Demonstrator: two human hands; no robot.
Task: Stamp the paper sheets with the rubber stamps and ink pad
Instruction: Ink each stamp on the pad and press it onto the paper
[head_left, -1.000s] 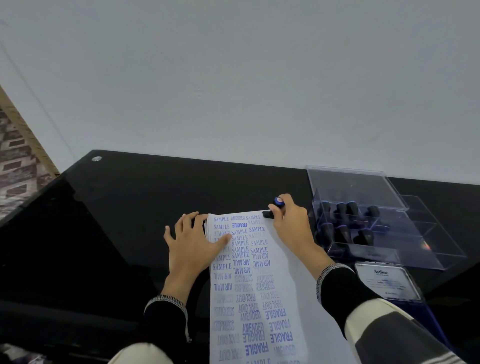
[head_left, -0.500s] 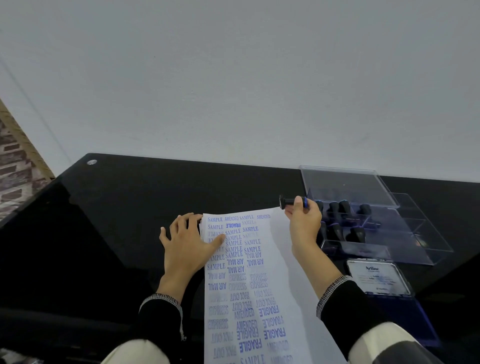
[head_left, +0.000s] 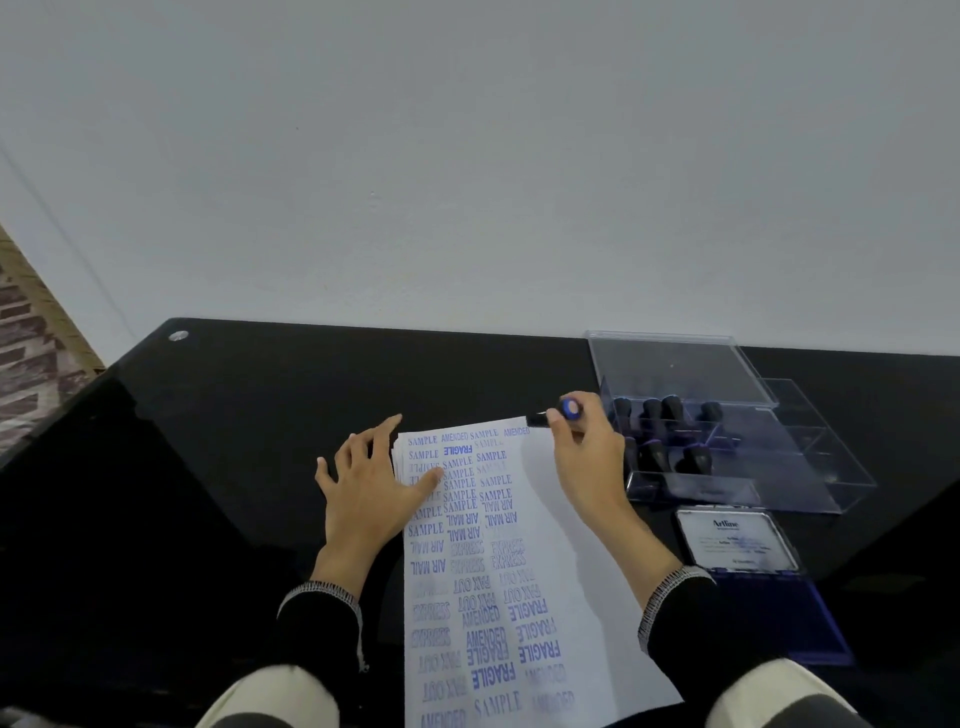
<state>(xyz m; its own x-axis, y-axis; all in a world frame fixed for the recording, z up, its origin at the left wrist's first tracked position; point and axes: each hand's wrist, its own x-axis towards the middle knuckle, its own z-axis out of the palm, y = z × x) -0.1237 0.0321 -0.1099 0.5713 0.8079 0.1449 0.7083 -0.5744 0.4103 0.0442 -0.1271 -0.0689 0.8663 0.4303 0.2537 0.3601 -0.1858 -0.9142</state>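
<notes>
Two hands logged, near to far. We list: paper sheets (head_left: 524, 571), stacked, running from 6 o'clock up to centre on black glass table (head_left: 234, 415), top sheet covered w/ blue prints (SAMPLE, AIR MAIL, FRAGILE, FAX OUT etc). Ink pad (head_left: 753, 582), lid open, at 4 o'clock, beside sheets. We note left hand (head_left: 371, 491) flat, fingers spread, thumb pressing stack's left edge approx centre. Right hand (head_left: 584, 457) pinching rubber stamp (head_left: 553, 413) by its blue-capped handle, stamp lying sideways just off the sheet's far right corner, approx 1 o'clock of centre; whether it touches paper we cannot tell. Clear plastic case (head_left: 727, 441) w/ more stamps at 3 o'clock, lid up. White wall (head_left: 467, 156) at 12.
</notes>
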